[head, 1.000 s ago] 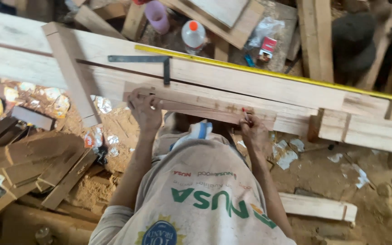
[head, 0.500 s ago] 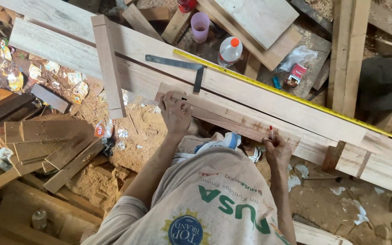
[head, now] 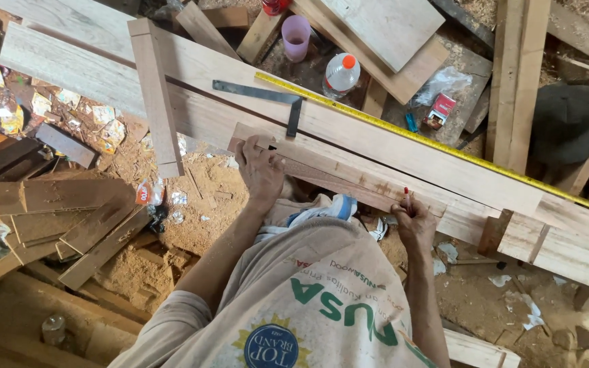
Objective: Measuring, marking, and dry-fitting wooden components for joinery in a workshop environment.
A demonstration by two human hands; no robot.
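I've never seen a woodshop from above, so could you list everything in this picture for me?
plank: one, pale, long, lying across the middle
strip: one, reddish, on the plank, under both hands
square: one, dark metal, on the plank
tape: one, yellow, stretched along the plank
batten: one, pale, lying across the plank at left
cup: one, purple, top
bottle: one, clear, orange cap, top
offcuts: several, brown, left, on sawdust
pencil: one, red, in right hand
left hand: pressing the strip
right hand: holding the pencil at the strip

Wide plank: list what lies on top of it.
On the wide plank: a yellow tape, a steel square, a crosswise batten. Whatever lies beneath them is hidden.
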